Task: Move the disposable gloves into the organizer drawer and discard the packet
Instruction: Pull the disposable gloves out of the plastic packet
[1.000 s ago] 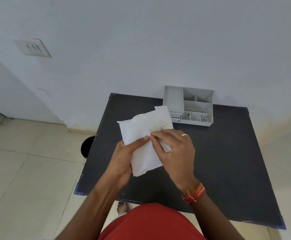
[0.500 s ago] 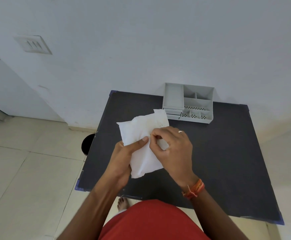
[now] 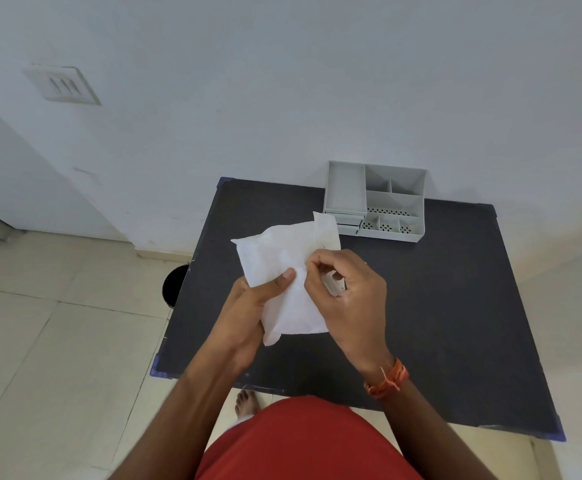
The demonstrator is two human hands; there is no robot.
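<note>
The white packet (image 3: 284, 275) was up in the air over the near-middle of the black table (image 3: 438, 323), tilted, held between both hands, its top corner just short of the grey organizer (image 3: 374, 201) as seen from above. The left hand (image 3: 248, 313) cradled it from underneath, thumb pressed flat across its face and fingers curled behind. The right hand (image 3: 346, 289) was bunched at the packet's right edge, thumb and fingertips pinching the paper there; whether the seal had given yet I could not tell, and no gloves showed. It looked like the opening step, so most of the job was ahead. To do it well, I'd judge, the left thumb should stay close beside the pinch so the tear runs short and straight and the contents don't spill. The organizer sat against the wall at the table's far edge, its small drawers on the left looking shut. A round black bin (image 3: 175, 287) peeked out beside the table's left edge, handy for the empty packet.
</note>
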